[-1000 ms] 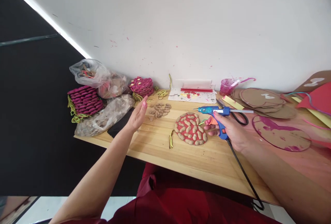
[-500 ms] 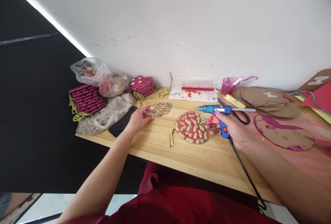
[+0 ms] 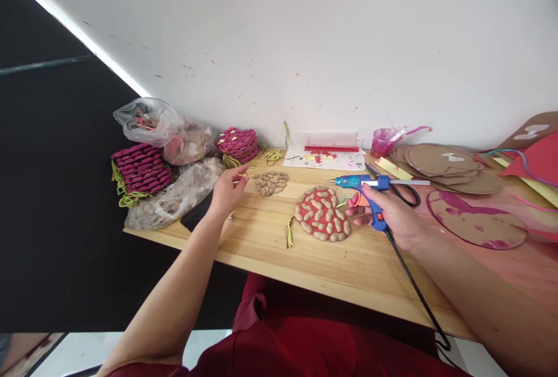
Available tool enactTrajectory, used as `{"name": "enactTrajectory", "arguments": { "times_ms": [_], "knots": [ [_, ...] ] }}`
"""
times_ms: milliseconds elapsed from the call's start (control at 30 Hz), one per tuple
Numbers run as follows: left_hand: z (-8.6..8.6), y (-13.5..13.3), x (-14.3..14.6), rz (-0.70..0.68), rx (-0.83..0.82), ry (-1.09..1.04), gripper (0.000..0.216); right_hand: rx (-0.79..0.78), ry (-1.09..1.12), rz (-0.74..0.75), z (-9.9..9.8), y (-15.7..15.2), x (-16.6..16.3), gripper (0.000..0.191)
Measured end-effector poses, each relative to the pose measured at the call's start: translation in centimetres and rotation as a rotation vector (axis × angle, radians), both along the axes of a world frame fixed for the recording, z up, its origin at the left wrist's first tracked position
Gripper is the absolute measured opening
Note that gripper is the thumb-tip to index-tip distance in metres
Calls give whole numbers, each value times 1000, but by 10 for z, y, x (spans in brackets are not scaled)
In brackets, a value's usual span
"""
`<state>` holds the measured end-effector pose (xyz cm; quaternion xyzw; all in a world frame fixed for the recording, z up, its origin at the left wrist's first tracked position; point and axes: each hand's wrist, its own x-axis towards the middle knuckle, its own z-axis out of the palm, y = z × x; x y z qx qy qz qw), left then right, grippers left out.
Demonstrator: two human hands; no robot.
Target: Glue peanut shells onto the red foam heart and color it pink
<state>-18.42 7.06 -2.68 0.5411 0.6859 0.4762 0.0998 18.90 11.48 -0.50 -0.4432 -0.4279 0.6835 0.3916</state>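
My right hand (image 3: 387, 214) is wrapped round a blue hot glue gun (image 3: 358, 182), its nozzle pointing left and a glue stick coming out of the back. Just left of that hand, on the wooden table, lies a red round piece covered with peanuts (image 3: 322, 213), with a yellow-green yarn tassel (image 3: 289, 233). My left hand (image 3: 229, 192) hovers beside a small pile of loose peanuts (image 3: 271, 183), fingers stretched out and apart. Nothing shows between its fingers, though the palm side is partly hidden. A black flat object (image 3: 194, 214) lies partly under the left forearm.
At left sit plastic bags (image 3: 174, 194) and woven purple yarn pieces (image 3: 142, 171). Star cut-outs lie on white paper (image 3: 292, 159) at the back, near a pink-stained cup (image 3: 385, 142). Cardboard discs (image 3: 444, 162), scissors (image 3: 407, 196) and a painted disc (image 3: 477, 223) are on the right.
My left hand has drawn a little left and away from the peanut pile, its fingers straighter now. The glue gun in my right hand has hardly moved.
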Motion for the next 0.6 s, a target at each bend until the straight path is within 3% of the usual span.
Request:
{"name": "enactTrajectory", "arguments": {
  "times_ms": [133, 267, 467, 600],
  "knots": [
    [23, -14, 2, 67, 92, -108, 42, 12, -3, 5, 1, 0, 0, 22],
    [42, -31, 11, 72, 52, 15, 37, 26, -14, 3, -1, 1, 1, 23],
    [25, -59, 4, 39, 18, 0, 35, 26, -29, -8, 2, 0, 0, 24],
    [16, -86, -3, 143, -69, 150, 27, 39, -32, -15, 6, -2, -2, 15]
  ]
}}
